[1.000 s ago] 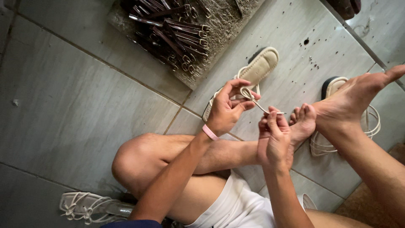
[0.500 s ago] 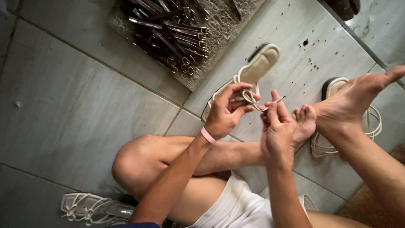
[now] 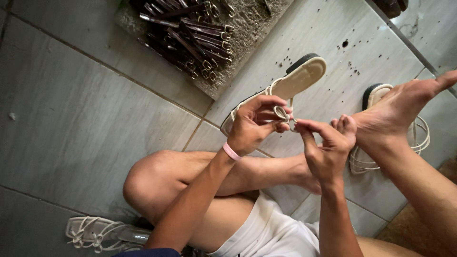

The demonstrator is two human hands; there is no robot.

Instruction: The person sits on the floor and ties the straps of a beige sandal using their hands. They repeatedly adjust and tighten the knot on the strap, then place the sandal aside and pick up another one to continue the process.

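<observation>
Grey floor tiles — left hand and right hand, grips pinched on cream strap.

Bare tile leftward; strap pile ahead, sandal and foot right

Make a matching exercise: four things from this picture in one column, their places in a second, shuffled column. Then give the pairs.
1. cream sandal
2. dark straps
3. pink wristband
4. strappy sandal

a. on the left hand's wrist
b. floor, bottom left by the knee
c. piled at top on a rough mat
d. on the tiles just beyond both hands

Pairs: 1-d, 2-c, 3-a, 4-b
</observation>
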